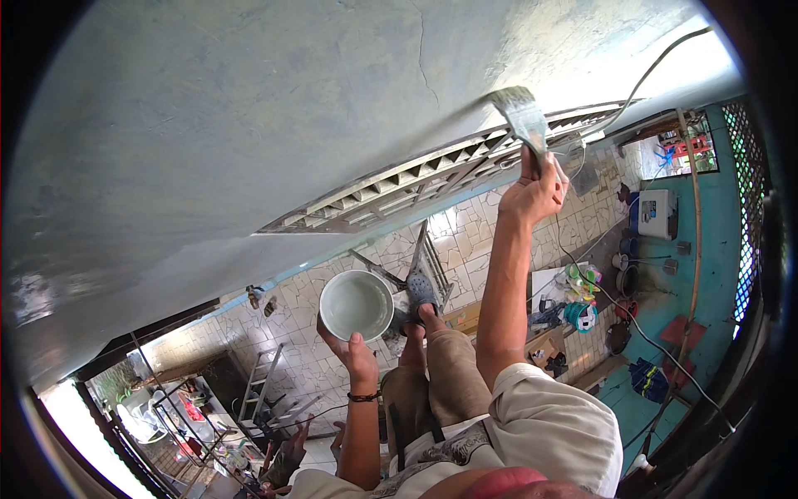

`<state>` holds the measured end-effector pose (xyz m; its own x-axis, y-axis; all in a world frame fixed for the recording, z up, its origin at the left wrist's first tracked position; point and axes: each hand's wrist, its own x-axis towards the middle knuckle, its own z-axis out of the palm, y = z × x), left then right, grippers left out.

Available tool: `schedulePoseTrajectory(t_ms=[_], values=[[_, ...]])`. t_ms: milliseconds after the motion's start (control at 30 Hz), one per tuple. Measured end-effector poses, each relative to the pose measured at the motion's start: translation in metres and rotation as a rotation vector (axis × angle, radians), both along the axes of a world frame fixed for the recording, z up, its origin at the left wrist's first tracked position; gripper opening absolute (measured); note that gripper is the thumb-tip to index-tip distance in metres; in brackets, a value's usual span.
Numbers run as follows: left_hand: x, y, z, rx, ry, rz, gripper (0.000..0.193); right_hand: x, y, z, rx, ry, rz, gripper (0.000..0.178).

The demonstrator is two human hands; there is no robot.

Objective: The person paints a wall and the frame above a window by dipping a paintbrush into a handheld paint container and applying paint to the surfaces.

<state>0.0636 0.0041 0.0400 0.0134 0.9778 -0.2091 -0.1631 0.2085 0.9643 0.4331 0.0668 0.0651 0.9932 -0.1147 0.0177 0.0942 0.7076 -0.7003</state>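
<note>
Pale sleeve (565, 416) lying below right fingers (529, 166), pinching brush (528, 121) by handle, likely aiming bristles (511, 96) at wall (249, 108) beyond; left fingers (357, 339) cupping bowl (327, 303), likely holding contents level.

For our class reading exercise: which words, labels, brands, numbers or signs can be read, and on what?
No text is legible.
Shirt print: dark design, no readable lettering.
Teal bucket: markings too small to read.
White boxy item: dark patch, too small to read.
Paintbrush and white bowl: no lettering visible.
</note>
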Motion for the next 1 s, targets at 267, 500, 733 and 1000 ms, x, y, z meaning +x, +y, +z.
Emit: schedulePoseTrajectory(t_ms=[267, 500, 733, 1000], values=[[-0.004, -0.001, 0.01, 0.047, -0.09, 0.047, 0.091, -0.016, 0.014, -0.092, -0.32, 0.176, -0.077, 0.018], [-0.008, -0.002, 0.02, 0.04, -0.068, 0.032, 0.087, -0.017, 0.021, -0.04, -0.143, 0.125, 0.015, 0.015], [-0.006, -0.003, 0.015, 0.041, -0.079, 0.041, 0.087, -0.003, -0.006, 0.032, 0.034, -0.108, 0.062, 0.013], [-0.007, -0.004, 0.01, 0.046, -0.05, 0.037, 0.086, 0.001, 0.017, -0.088, -0.332, 0.229, -0.109, 0.014]])
